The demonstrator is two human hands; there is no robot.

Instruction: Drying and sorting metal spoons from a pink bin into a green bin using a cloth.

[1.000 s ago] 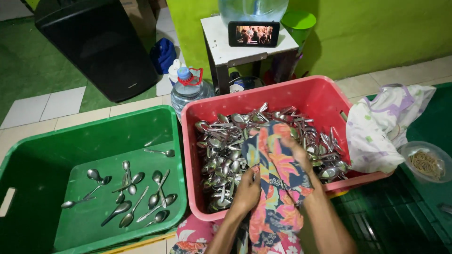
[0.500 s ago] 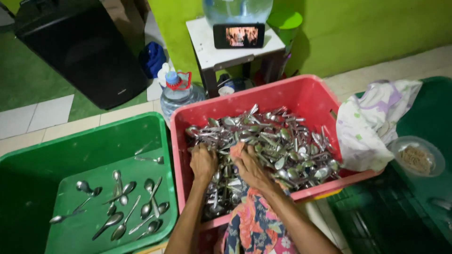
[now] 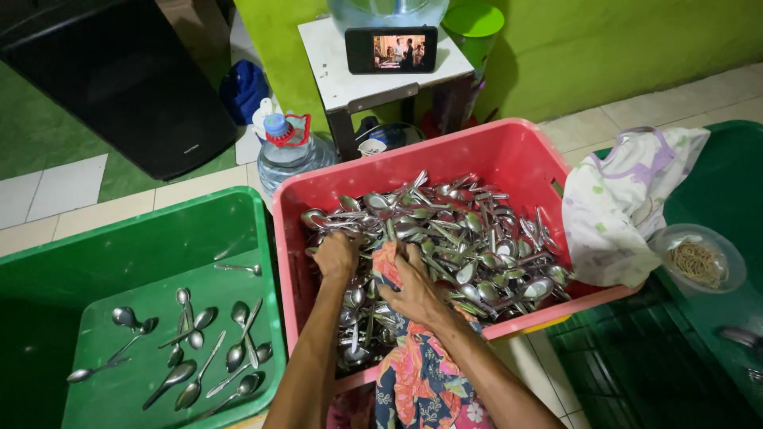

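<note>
My left fingers [image 3: 332, 248] are curled down into the near-left part of the spoon heap [image 3: 445, 238], knuckles up, the tips sunk among the handles. They look closed on something, but the metal hides them and I cannot tell whether they pinch one spoon or only press into the pile. My left hand [image 3: 337, 256] lies just beside my right hand [image 3: 415, 287], almost touching it across a fold of the flowered cloth [image 3: 421, 373].

My right fingers [image 3: 404, 262] are spread and bent over the top edge of that cloth, pressing it against the spoons. The cloth runs from under my palm back towards me, over the near rim of the red crate [image 3: 509, 151] and down along my forearm.

The spoons lie directly under and ahead of both hands, filling the crate from my knuckles out to its far wall. Most handles lie slantwise, bowls up, pointing away and to my right, so the long axes cross my left fingers rather than running along them. The left hand is nearer the crate's left wall.

Beyond that wall, to my left and well apart from the fingers, stands the green crate [image 3: 103, 238], with a small scatter of loose spoons [image 3: 191, 349] on its floor, handles mostly slanting towards me.
</note>
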